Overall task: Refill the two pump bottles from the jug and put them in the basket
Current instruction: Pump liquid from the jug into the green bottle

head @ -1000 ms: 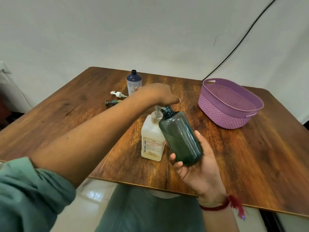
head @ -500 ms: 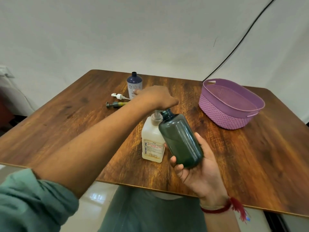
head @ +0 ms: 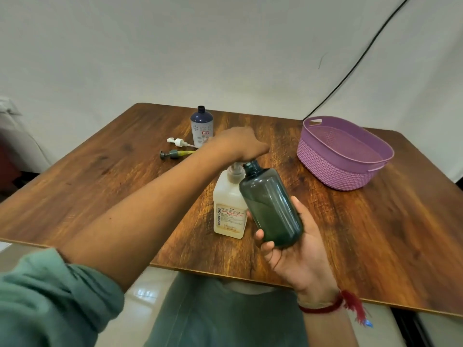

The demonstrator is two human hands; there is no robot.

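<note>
Head view is showing the jug [head: 229,209] standing upright toward the front edge of the table [head: 375,234], bare wood lying open to its left and to its right as far as the purple basket [head: 343,156], sitting well apart. The left hand [head: 240,146] is curling down over the jug's pump top, while the right hand [head: 295,251] is gripping the dark green bottle [head: 271,209] just right of the jug, fingers [head: 267,246] wrapping its lower body. That bottle's long axis is tilting, its open neck pointing up-left, almost touching the jug's pump.

Left hand [head: 240,145] extended palm-down; right hand [head: 298,254] cupped upward, fingers [head: 266,246] curled.
</note>
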